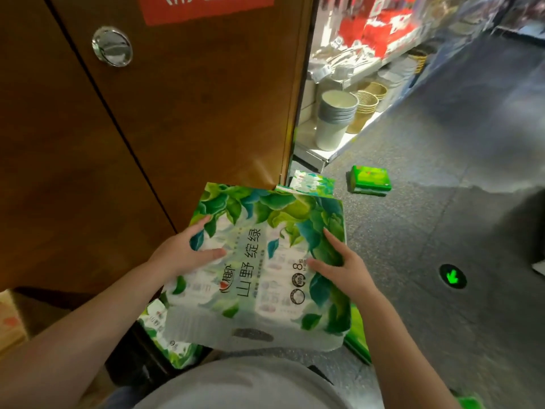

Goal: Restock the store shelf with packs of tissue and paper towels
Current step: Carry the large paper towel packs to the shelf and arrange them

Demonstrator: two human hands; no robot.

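A large tissue pack [265,261] with a green leaf print and black lettering is held up in front of me, low over the floor. My left hand [185,252] grips its left side, thumb lying across the top face. My right hand [339,264] grips its right side, fingers spread over the print. More packs of the same print lie under it at lower left [165,332] and behind it [312,180]. A small bright green tissue pack [370,180] lies alone on the grey floor further off.
A brown wooden door [147,113] with a round metal handle [112,47] stands close at left. Behind it a store shelf [333,154] carries stacked pots and woven baskets. The grey aisle floor [442,172] runs right, with a green arrow marker [452,276]. A cardboard box [8,317] sits far left.
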